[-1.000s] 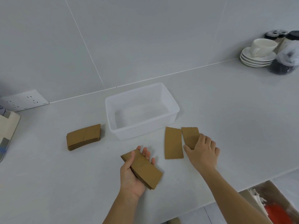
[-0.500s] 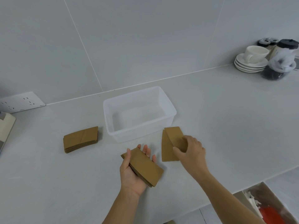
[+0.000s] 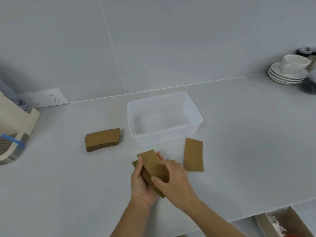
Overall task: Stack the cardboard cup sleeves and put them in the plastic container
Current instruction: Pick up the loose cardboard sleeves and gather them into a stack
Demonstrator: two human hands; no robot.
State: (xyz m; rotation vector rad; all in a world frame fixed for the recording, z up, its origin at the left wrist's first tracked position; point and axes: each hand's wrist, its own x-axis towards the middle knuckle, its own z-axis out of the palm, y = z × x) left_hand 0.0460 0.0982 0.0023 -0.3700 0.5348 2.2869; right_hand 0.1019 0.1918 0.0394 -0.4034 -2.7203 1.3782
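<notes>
Nearby, both hands' fingers clamped on one sleeve stack (image 3: pixel 152 170), loose sleeve (image 3: pixel 193 154) beside empty container (image 3: pixel 196 115).

jars (image 3: pixel 307 51) cropped, stack (image 3: pixel 150 170) partly covered

1. The plastic container (image 3: pixel 164 119) is translucent white and unpatterned; the tabletop (image 3: pixel 239 142) around it is plain pale grey.
2. The stack of sleeves (image 3: pixel 102 139) left of the container is kraft brown.
3. The single sleeve (image 3: pixel 193 154) by the container's near right corner is the same plain brown.
4. The held sleeves (image 3: pixel 152 170), in front of the container, are brown as well.
5. The wall (image 3: pixel 153 40) behind the container is light grey with thin white grout lines.
6. The cup (image 3: pixel 295 64) and saucers (image 3: pixel 285 77), far right of the container, are white.
7. The socket plate (image 3: pixel 44 98), left of the container, is white.
</notes>
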